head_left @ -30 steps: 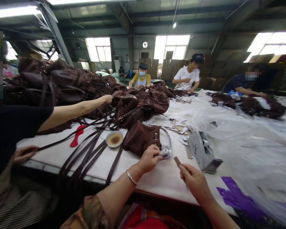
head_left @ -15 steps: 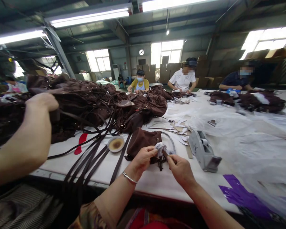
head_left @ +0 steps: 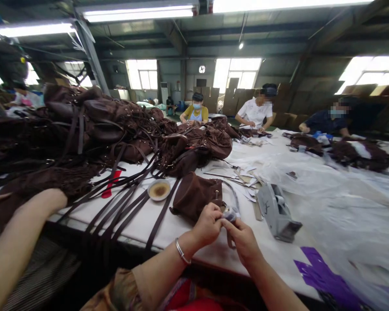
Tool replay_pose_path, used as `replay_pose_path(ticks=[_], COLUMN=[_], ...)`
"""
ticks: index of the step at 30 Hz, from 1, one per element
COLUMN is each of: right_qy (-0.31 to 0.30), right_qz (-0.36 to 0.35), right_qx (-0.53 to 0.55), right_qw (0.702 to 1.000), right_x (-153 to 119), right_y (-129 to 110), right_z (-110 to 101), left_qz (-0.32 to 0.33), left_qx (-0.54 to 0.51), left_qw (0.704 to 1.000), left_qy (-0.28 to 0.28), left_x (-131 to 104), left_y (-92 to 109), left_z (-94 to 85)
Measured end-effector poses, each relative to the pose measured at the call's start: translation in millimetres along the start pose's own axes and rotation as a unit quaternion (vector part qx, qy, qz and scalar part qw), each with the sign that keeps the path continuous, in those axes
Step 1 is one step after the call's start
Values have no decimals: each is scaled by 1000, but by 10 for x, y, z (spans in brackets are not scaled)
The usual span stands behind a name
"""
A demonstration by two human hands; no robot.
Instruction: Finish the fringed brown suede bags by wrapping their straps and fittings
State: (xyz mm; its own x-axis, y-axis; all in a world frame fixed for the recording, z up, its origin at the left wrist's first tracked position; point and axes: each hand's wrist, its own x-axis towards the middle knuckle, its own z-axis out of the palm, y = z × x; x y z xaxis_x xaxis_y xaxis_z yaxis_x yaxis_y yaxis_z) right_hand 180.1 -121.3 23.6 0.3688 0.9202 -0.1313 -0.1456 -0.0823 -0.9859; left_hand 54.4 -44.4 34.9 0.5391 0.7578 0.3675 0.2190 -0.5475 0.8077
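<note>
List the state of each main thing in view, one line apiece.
Left hand, closed on the wrapping
Right hand, closed at the wrapping
Brown bag, lying on the table
Bowl, upright, tan contents inside
Tape dispenser, set down, untouched
Straps, hanging over the table's edge
Bag pile, heaped untidily
Plastic sheeting, spread out, crumpled
Ceiling lights, lit

So there's a slim, shiny silver bracelet (head_left: 182, 251) on the left arm, pretty plain and rounded. The left sleeve (head_left: 125, 290) is a blotchy brown-and-olive print, kinda like faded camo. Down front it's bright red cloth (head_left: 201, 305) with a narrow patterned strip (head_left: 191, 290). Both hands (head_left: 209, 222) are bare.
</note>
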Motion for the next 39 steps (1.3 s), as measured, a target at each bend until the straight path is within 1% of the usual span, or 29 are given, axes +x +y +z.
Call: replay_pose_path(ticks=[2,4,6,10,12,16,20,24,27,30,32,36,39], right_qy=[49,73,69,53,48,35,11,-8,-28,-30,-31,-32,-32], right_qz=[30,53,63,60,64,80,91,112,114,106,109,105,96], right_qx=[51,95,137,207,238,282,319,334,338,343,341,333,315], right_qw=[997,991,986,975,968,955,943,936,934,933,933,936,944], right_x=[-26,-37,-36,-15,-8,-27,-66,-86,-95,-104,-106,-98,-98], right_y=[94,163,204,235,238,212,163,151,160,177,192,209,205], right_z=[23,31,27,19,26,63,86,82,78,69,57,32,24], left_qz=[19,19,7,-39,-41,-6,28,79,97,100,96,92,97], left_qx=[64,100,105,50,29,41,45,19,3,4,21,95,125], left_qw=[998,995,994,996,995,997,998,997,995,994,994,991,987], left_qy=[2,-3,2,66,81,61,25,2,24,45,42,13,21], left_x=[-43,-72,-83,-88,-102,-163,-216,-250,-280,-303,-308,-309,-330], left_y=[-1,-2,-3,-20,-38,-58,-64,-113,-172,-205,-200,-150,-119], left_z=[70,114,131,127,128,133,101,70,86,118,130,128,137])
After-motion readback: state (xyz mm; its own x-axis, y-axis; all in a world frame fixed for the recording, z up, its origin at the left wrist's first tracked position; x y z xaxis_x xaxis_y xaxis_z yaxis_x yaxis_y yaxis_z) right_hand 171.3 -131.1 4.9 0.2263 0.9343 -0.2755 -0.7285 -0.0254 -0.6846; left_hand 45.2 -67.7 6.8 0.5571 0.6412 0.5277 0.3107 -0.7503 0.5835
